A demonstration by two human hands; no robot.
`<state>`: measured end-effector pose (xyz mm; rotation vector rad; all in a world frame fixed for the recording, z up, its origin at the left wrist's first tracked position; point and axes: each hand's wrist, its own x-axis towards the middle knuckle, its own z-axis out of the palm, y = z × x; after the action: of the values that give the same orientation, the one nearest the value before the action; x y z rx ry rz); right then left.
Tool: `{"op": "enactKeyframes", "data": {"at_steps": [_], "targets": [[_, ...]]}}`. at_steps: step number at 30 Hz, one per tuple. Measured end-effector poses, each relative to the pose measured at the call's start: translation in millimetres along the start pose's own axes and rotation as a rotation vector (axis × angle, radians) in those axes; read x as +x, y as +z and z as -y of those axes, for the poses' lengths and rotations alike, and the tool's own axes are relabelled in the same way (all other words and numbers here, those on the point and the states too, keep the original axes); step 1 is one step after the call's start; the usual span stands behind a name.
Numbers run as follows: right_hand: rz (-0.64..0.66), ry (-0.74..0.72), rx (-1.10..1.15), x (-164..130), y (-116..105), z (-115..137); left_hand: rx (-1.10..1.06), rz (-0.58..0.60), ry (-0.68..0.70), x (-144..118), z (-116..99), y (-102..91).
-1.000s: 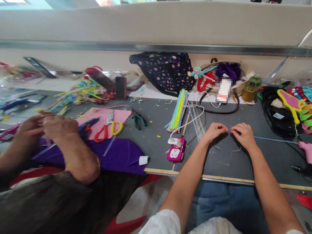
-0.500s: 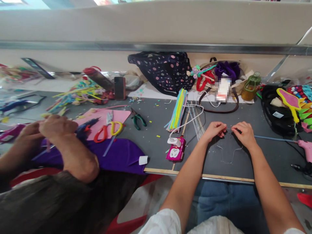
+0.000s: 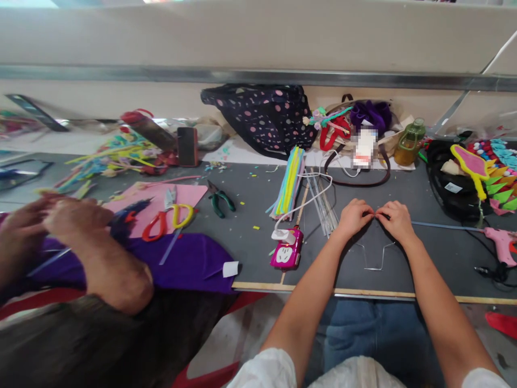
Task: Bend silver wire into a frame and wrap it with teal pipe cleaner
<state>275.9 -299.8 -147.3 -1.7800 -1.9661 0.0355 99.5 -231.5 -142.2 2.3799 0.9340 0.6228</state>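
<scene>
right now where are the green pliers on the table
In the head view the green pliers lie left of centre on the grey table, just right of the pink sheet with the scissors, and left of the pipe cleaner bundle.

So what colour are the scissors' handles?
The scissors have one red and one yellow handle, seen in the head view.

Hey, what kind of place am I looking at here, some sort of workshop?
Most likely a shared craft workbench. The grey table holds a bundle of pipe cleaners, scissors and a pink glue gun, while the left hand and right hand bend thin wire.
</scene>
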Motion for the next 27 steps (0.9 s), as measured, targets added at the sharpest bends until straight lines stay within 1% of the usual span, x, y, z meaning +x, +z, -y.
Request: {"op": "enactKeyframes", "data": {"at_steps": [3, 7, 11, 21, 25, 27], "targets": [[0.047, 0.017, -0.037, 1.0, 0.4, 2.8, 0.088, 0.031, -0.003, 0.8, -2.4, 0.7], [0.087, 0.035, -0.054, 2.0, -0.7, 4.1, 0.097, 0.046, 0.005, 3.4, -1.8, 2.2], [0.079, 0.041, -0.047, 0.5, -1.8, 4.3, 0.087, 0.044, 0.014, 3.8, -0.9, 3.3], [0.046, -0.003, -0.045, -1.7, -1.8, 4.3, 0.029, 0.010, 0.004, 1.6, -0.9, 5.0], [0.030, -0.016, -0.048, -3.4, -1.7, 4.9, 0.040, 0.020, -0.001, -0.2, -1.0, 5.4], [0.026, -0.023, -0.049, -4.1, -1.6, 4.8, 0.047, 0.003, -0.004, -1.3, -1.3, 5.5]]}}
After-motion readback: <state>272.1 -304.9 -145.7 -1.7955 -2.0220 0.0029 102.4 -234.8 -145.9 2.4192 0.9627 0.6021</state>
